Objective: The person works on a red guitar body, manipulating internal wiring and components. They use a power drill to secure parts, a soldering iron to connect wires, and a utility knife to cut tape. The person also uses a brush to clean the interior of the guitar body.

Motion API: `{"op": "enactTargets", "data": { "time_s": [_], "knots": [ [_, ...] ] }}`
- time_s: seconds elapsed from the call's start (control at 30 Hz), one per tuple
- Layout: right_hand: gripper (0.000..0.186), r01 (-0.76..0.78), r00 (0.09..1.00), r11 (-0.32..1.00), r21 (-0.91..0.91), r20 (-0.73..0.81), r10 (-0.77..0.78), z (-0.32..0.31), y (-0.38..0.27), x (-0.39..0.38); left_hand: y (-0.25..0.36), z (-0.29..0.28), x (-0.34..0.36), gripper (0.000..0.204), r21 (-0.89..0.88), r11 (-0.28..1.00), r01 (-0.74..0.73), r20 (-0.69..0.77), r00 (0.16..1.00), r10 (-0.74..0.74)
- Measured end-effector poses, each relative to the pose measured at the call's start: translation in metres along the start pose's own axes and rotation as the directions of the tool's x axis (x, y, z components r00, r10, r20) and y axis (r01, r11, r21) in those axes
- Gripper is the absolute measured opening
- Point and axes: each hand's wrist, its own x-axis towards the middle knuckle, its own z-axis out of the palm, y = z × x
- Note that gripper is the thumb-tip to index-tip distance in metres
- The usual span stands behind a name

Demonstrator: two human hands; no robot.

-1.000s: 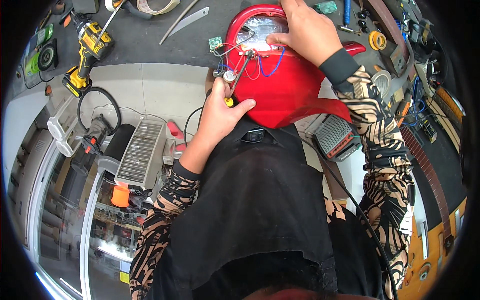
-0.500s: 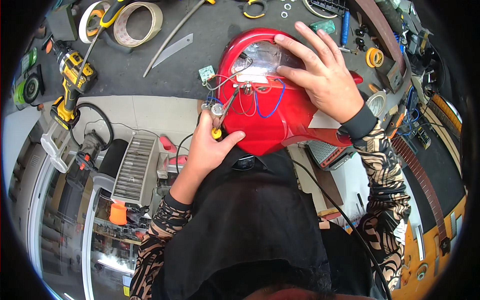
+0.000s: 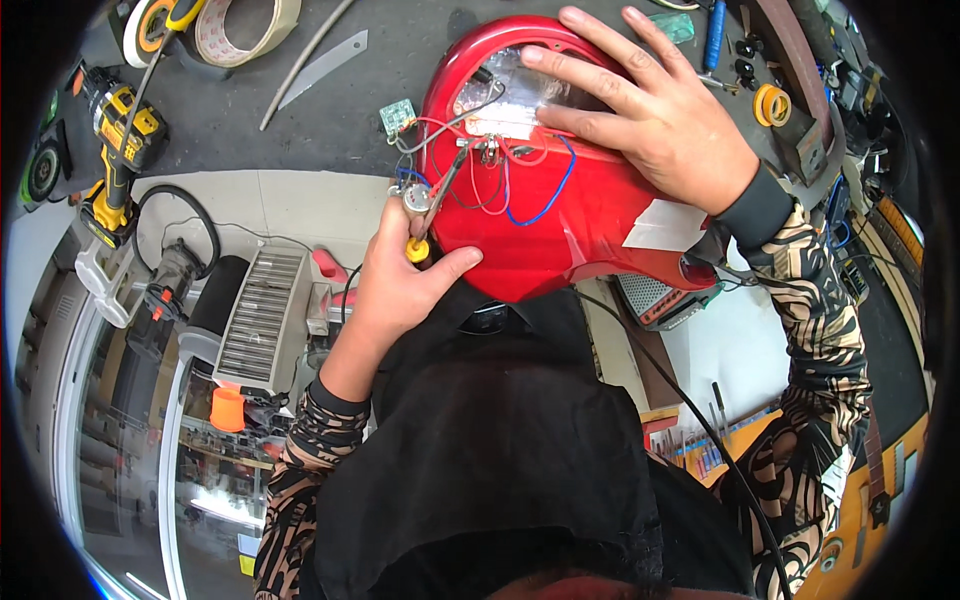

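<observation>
A red guitar body (image 3: 520,250) lies at the bench edge, partly over my dark apron. Its cavity is lined with shiny foil (image 3: 505,105), and loose blue, red and grey wires (image 3: 545,205) trail from it. My left hand (image 3: 400,270) is closed at the body's left edge around a thin tool with a yellow end (image 3: 417,250), thumb sticking out. Against that tool sits a round metal potentiometer (image 3: 416,200). My right hand (image 3: 650,115) lies over the body's far right part, fingers spread and partly covering the cavity. A small green circuit board (image 3: 397,117) hangs on wires to the left.
Tape rolls (image 3: 245,30), a grey blade (image 3: 325,68) and a yellow-black cordless drill (image 3: 125,130) lie at the left. To the right are a yellow tape roll (image 3: 771,105) and a blue-handled tool (image 3: 715,40). A black cable (image 3: 690,410) crosses at lower right.
The bench has shifted up and left in the picture. The guitar body has turned slightly, showing more of its white patch. My right hand has slid with its fingers further over the cavity.
</observation>
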Motion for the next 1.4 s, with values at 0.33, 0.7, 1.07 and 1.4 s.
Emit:
{"op": "enactTargets", "data": {
  "time_s": [0.33, 0.7, 1.07, 1.4],
  "knots": [
    [0.041, 0.02, 1.0, 0.982, -0.187, 0.017, -0.017, 0.004, -0.005, 0.004, -0.002, 0.0, -0.002, 0.063, 0.027, 0.999, -0.027, -0.076, 0.997, 0.029],
    [0.039, 0.039, 0.999, 0.974, -0.223, -0.003, -0.04, 0.005, -0.007, 0.007, -0.001, 0.0, -0.003, 0.063, 0.017, 0.999, -0.034, -0.083, 0.996, 0.035],
    [0.037, 0.084, 0.992, 0.993, -0.081, -0.091, -0.092, 0.011, -0.003, 0.018, 0.002, 0.001, -0.001, 0.058, 0.018, 0.997, -0.07, -0.087, 0.994, 0.072],
    [0.037, 0.083, 0.967, 0.979, -0.188, -0.22, -0.124, 0.021, -0.002, 0.016, 0.006, 0.001, -0.001, 0.061, -0.024, 0.998, -0.067, -0.086, 0.994, 0.064]
  ]
}}
